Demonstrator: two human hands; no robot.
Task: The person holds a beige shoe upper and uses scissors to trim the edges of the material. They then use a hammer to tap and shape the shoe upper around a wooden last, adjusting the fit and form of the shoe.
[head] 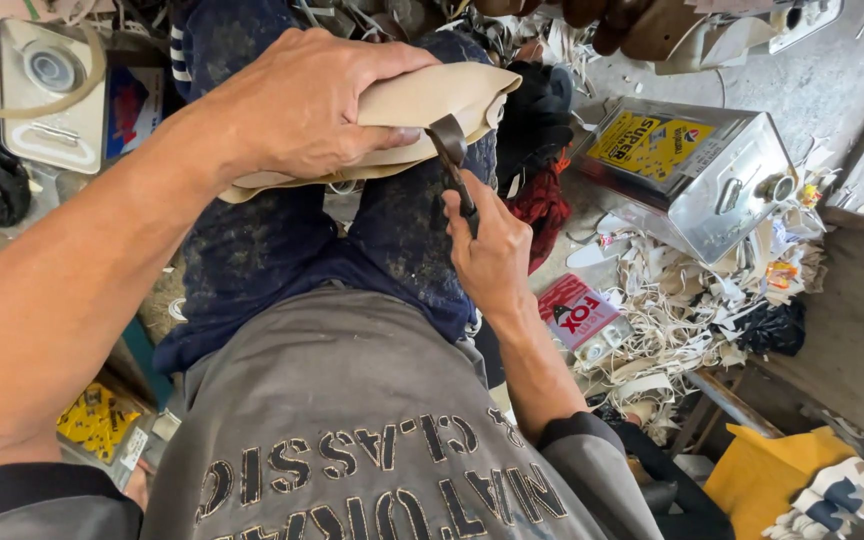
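Fingers [392,62] over half-hidden beige leather [452,95]

The left hand [302,105] lies palm-down over the raised knee, fingers curled forward and pressing, its bare forearm stretching back to the lower left. The right hand [492,250] is closed in a fist, thumb uppermost, wrist bent, its forearm rising from the lower right.

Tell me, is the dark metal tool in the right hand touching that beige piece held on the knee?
Touching. In the head view, the tool's curved head presses against the beige piece's folded edge, just beneath the left hand that clamps it; no gap shows. The right hand grips the handle.
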